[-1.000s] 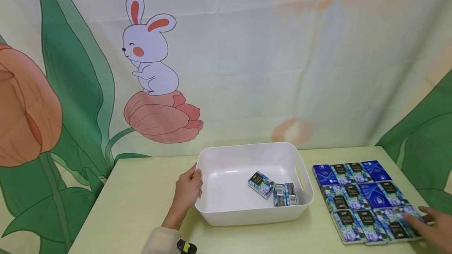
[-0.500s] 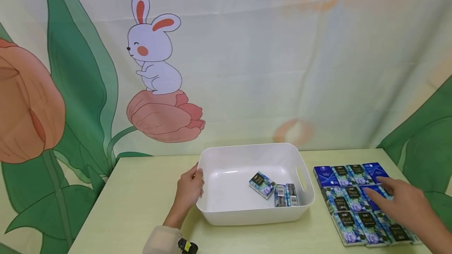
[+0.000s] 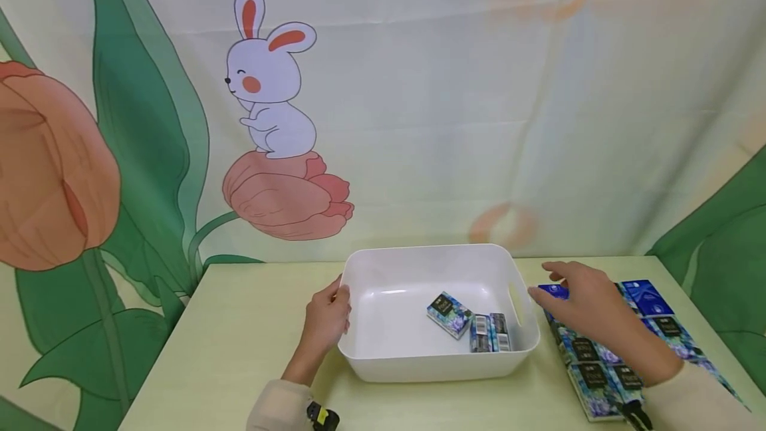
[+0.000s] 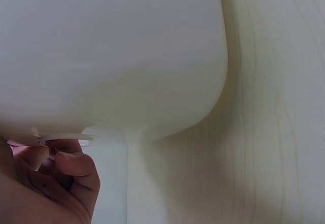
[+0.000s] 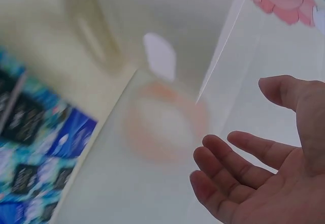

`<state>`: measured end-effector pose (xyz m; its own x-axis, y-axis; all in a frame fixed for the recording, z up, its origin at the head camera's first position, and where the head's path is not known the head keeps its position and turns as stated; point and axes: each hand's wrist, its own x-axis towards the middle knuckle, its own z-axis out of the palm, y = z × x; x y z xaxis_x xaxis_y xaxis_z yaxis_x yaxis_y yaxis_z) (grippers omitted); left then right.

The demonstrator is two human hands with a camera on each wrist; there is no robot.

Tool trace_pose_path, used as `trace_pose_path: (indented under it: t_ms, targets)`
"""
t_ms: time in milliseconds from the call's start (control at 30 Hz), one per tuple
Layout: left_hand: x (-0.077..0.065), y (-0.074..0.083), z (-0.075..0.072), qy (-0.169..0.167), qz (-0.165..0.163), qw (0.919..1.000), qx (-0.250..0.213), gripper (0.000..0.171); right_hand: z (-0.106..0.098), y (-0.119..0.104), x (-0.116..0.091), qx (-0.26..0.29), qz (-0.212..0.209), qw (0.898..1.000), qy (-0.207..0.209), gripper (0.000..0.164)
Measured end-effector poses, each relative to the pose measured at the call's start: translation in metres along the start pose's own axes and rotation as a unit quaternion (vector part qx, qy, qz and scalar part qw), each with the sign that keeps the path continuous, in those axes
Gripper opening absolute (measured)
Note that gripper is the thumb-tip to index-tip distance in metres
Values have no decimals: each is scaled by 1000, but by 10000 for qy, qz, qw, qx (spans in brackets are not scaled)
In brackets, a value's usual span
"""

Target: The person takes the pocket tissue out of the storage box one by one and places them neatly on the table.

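Note:
My left hand [image 3: 326, 318] grips the left side of a white plastic bin [image 3: 413, 368]; in the left wrist view its fingers [image 4: 77, 164] curl in at the handle slot. Inside the bin, toward the right, one floral tissue pack [image 3: 449, 314] lies flat and two more packs [image 3: 481, 333] stand on edge. Just outside the bin's right rim, my right hand [image 3: 589, 301] hovers with fingers spread and nothing in them. It partly covers the rows of blue and floral tissue packs [image 3: 649, 296] on the table. The right wrist view shows the bare palm [image 5: 264, 183].
The pale wooden table [image 3: 227, 351] ends at a fabric backdrop [image 3: 419, 118] printed with a rabbit and tulips. Black straps circle both wrists near the sleeves. The bin's right handle slot [image 3: 516, 304] faces the right hand.
My right hand has moved left and away from me, from the near right corner of the pack rows to the bin's right rim. My left hand keeps its grip on the bin.

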<state>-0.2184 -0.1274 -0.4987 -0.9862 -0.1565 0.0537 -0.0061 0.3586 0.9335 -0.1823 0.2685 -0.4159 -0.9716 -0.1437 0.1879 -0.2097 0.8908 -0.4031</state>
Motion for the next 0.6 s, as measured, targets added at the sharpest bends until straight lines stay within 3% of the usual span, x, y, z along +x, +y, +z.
trace_pose_path:
  t_ms: [300, 600]
  targets:
    - [0, 2, -1, -7, 34, 10000, 20, 43, 10, -39, 32, 40, -500, 9984, -266, 59]
    - [-1, 2, -2, 2, 54, 10000, 2, 43, 16, -59, 66, -18, -838, 9950, -551, 56]
